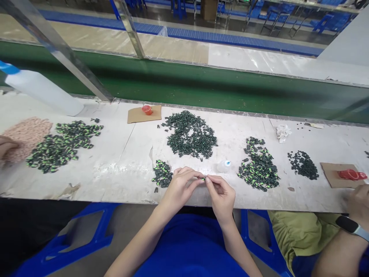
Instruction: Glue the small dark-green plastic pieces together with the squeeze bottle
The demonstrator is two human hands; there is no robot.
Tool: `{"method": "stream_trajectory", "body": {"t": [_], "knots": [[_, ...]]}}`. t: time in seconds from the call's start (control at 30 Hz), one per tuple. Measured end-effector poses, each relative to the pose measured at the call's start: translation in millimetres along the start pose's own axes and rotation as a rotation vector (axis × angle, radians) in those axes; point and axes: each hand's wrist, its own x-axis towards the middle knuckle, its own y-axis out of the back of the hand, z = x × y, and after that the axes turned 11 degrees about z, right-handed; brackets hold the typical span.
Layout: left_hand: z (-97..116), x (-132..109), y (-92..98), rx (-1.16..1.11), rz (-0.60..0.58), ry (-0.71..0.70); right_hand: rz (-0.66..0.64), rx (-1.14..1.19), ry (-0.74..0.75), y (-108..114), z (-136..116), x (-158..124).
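Note:
My left hand (183, 187) and my right hand (220, 194) meet at the near edge of the white worktable (121, 169). Both pinch one small dark part with green (203, 179) between their fingertips. Just left of my left hand lies a small pile of dark-and-green parts (162, 174). Beyond my hands spreads a large heap of plain dark parts (189, 134). A small clear bottle with a blue tip (224, 166) lies by my right hand. A further pile of dark-and-green parts (258, 165) is to the right.
A co-worker's hand (359, 204) with a wristwatch works at the right near a red cap on cardboard (351, 175) and a small dark pile (303, 164). Another person's hand (6, 147) sits at the far left by a pink heap (25, 134) and a green-dark pile (62, 144). A green conveyor belt (201, 86) runs behind.

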Motion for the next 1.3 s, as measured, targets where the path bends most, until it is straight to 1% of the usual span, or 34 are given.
{"method": "stream_trajectory", "body": {"t": [0.1, 0.2, 0.4, 0.5, 0.57, 0.63, 0.8, 0.87, 1.0, 1.07, 1.2, 1.3], "knots": [[6, -3, 0.9, -0.146, 0.038, 0.071, 0.010, -0.024, 0.123, 2, 0, 0], [12, -5, 0.5, -0.239, 0.082, 0.148, 0.008, -0.025, 0.214, 3, 1, 0], [19, -6, -1.2, -0.295, 0.136, 0.212, 0.006, -0.027, 0.341, 5, 3, 3], [21, -5, -2.3, -0.284, 0.137, 0.222, -0.047, -0.035, 0.371, 9, -1, 5], [23, -5, -2.8, -0.256, 0.138, 0.212, -0.082, -0.046, 0.379, 12, -4, 6], [24, -5, -3.3, -0.224, 0.141, 0.199, -0.099, -0.056, 0.356, 15, -5, 6], [27, -6, -3.3, -0.185, 0.144, 0.183, -0.063, 0.001, 0.197, 16, -3, 4], [28, -7, -3.0, -0.179, 0.142, 0.180, -0.073, 0.042, 0.176, 15, -2, 4], [28, -8, -3.1, -0.148, 0.139, 0.144, -0.109, 0.106, 0.188, 11, -2, 5], [28, -10, -4.4, -0.123, 0.141, 0.127, -0.100, 0.099, 0.183, 10, -1, 5], [27, -13, -11.6, -0.089, 0.143, 0.096, -0.070, 0.043, 0.191, 13, 1, 6], [27, -14, -19.5, -0.085, 0.132, 0.049, -0.086, -0.048, 0.265, 22, 1, 9]]}}
